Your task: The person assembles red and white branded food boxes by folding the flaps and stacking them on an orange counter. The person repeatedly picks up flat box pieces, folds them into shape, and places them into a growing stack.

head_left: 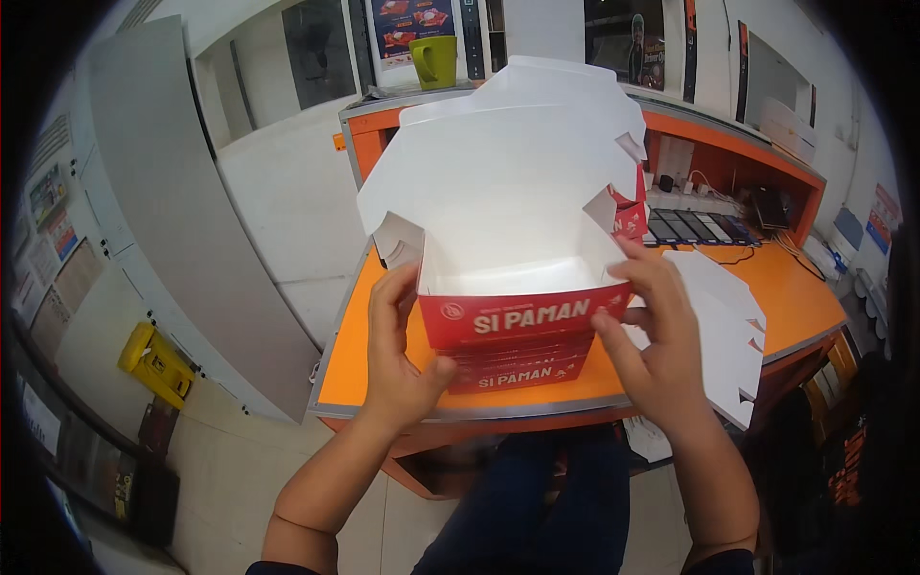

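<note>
A red paper food box with a white inside stands with its lid raised at the back, on a stack of similar red boxes at the desk's front edge. My left hand curls round its left front corner, thumb low by the stack. Round the right front corner, my right hand grips it, thumb pressed on the red front and fingers over the side wall. White side flaps jut out near both hands. The raised lid hides much of the desk behind.
Flat white box blanks lie right of my right hand on the orange desk. Beyond are another red box, a row of phones and cables. A green mug stands on the upper ledge. To the left is a grey panel.
</note>
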A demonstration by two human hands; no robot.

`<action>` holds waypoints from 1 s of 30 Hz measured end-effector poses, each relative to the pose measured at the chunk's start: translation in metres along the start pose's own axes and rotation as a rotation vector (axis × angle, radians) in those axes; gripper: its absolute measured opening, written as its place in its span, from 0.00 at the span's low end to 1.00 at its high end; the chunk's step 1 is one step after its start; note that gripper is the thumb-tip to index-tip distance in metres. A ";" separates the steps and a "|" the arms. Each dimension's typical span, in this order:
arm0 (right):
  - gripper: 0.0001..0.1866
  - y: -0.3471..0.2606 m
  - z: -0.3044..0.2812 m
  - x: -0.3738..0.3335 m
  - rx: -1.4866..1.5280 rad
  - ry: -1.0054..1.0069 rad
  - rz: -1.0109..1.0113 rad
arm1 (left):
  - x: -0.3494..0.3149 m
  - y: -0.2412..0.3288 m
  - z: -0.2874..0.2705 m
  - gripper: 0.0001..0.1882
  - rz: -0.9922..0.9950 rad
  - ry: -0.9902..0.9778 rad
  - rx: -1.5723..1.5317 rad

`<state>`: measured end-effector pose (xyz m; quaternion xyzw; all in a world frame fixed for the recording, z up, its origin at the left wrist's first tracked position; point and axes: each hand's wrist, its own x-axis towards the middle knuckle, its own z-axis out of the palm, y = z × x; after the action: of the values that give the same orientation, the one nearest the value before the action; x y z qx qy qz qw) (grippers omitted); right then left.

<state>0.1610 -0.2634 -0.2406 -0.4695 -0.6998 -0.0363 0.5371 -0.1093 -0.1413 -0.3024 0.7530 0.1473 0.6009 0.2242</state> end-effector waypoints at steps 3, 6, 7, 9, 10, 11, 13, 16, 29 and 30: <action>0.36 0.006 0.008 -0.004 0.230 0.027 0.129 | -0.003 0.002 0.005 0.44 -0.103 0.036 -0.040; 0.33 0.016 -0.002 0.002 0.351 -0.086 0.319 | -0.002 0.002 -0.003 0.37 -0.162 0.033 -0.050; 0.31 0.022 -0.003 0.001 0.362 -0.092 0.315 | -0.001 0.003 -0.003 0.35 -0.179 0.021 -0.051; 0.29 0.036 0.000 -0.002 0.385 -0.104 0.307 | 0.001 0.003 -0.006 0.33 -0.200 0.017 -0.081; 0.27 0.037 0.000 -0.002 0.336 -0.089 0.231 | 0.000 0.002 -0.007 0.32 -0.208 0.022 -0.108; 0.26 0.037 0.001 -0.002 0.287 -0.074 0.155 | 0.000 0.001 -0.008 0.31 -0.217 0.028 -0.136; 0.23 0.038 0.004 0.000 0.232 -0.058 0.093 | -0.002 0.000 -0.010 0.30 -0.250 0.052 -0.183; 0.19 0.042 0.009 0.002 0.177 -0.078 0.113 | -0.001 -0.003 -0.012 0.27 -0.210 0.031 -0.124; 0.17 0.059 -0.013 0.021 -0.295 -0.222 -0.210 | 0.049 -0.011 -0.046 0.22 0.219 -0.275 0.401; 0.18 0.060 -0.014 0.021 -0.291 -0.231 -0.217 | 0.051 -0.014 -0.048 0.22 0.222 -0.294 0.387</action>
<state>0.2127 -0.2245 -0.2451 -0.4650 -0.7906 -0.1403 0.3728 -0.1431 -0.0967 -0.2577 0.8726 0.1419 0.4666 0.0277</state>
